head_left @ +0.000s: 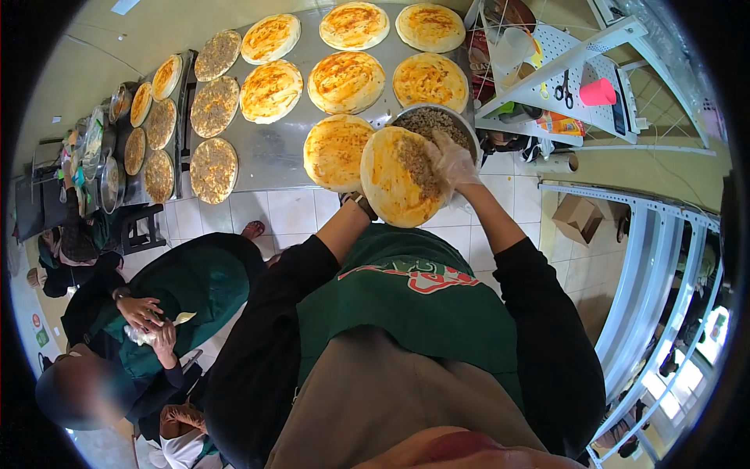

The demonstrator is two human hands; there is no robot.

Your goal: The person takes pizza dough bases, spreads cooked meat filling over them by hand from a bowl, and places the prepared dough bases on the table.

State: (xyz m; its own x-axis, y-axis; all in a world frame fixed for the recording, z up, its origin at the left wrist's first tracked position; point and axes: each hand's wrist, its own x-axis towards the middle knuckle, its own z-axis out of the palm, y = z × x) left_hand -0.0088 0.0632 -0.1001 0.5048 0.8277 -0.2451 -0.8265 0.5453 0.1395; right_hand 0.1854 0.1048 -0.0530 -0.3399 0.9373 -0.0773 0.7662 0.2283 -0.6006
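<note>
A round flatbread (386, 184) with orange sauce is tilted over the table's near edge. Brown crumbly topping (422, 166), like minced meat, covers part of its right side. My left hand (348, 198) supports it from below, mostly hidden behind it. In a clear plastic glove, my right hand (455, 160) is at the topped edge, fingers stretched towards the metal bowl (474, 133). More of the same crumbly filling (428, 119) lies in that bowl. Just left of the held bread, a sauced flatbread (334, 152) rests on the table.
Several sauced flatbreads (346, 82) and topped ones (213, 170) lie along the metal table (266, 160). At right stand a white shelf (582, 66) with scissors (564, 90) and a pink cup (598, 92), plus a cardboard box (578, 219). A co-worker (180, 305) sits at left.
</note>
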